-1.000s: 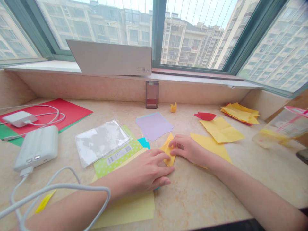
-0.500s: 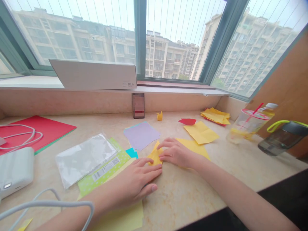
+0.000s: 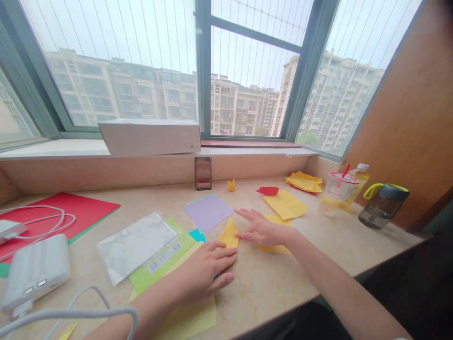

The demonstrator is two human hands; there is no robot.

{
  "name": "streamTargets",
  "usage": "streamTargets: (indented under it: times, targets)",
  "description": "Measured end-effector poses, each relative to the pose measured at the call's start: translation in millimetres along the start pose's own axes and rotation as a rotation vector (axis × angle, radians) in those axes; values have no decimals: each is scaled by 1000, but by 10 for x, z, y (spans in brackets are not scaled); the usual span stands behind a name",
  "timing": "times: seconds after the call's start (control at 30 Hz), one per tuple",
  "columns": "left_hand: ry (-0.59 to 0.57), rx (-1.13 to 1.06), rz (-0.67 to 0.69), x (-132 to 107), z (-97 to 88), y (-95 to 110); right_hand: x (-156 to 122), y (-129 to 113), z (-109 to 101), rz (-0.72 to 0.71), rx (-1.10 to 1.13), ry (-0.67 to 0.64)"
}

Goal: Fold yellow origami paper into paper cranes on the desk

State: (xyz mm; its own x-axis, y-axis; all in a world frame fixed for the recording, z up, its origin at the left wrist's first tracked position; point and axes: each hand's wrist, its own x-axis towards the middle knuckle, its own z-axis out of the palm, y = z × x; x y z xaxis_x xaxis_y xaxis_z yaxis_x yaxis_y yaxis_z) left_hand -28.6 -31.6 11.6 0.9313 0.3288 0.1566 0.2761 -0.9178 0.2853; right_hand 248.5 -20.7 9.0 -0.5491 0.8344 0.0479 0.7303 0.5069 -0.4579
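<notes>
Between the 2 hands, on the counter [image 3: 283,288], lies the folded yellow paper [image 3: 229,233]. The left hand [image 3: 203,274] rests flat, fingers stretched and clasping nothing, tips touching the paper's near edge. The right hand [image 3: 264,230] is likewise flat and ungripping, fingertips at the paper's right side, seemingly pinning it down. A purple sheet [image 3: 208,211] lies just behind; a cup [image 3: 335,193] stands well apart.

Both the left hand [image 3: 205,269] and right hand [image 3: 264,229] press flat on folded yellow paper [image 3: 229,234].
</notes>
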Motion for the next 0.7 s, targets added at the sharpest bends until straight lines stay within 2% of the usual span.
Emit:
streamTargets:
  times: [0.1,0.17,0.2,0.37,0.5,0.7]
  targets:
    - [32,-2,15,-6,-2,5,15,-14,57,-12,-65,32]
    - [42,5,23,1,9,5,56,-26,126,-21,-99,101]
    - [48,13,29,8,19,3,83,-35,163,-25,-100,168]
    - [131,96,56,40,101,-24,232,-127,308,-8,-61,258]
    - [169,128,87,52,138,-55,284,-219,399,32,60,370]
    - [201,130,80,72,158,-73,363,-267,512,74,399,537]
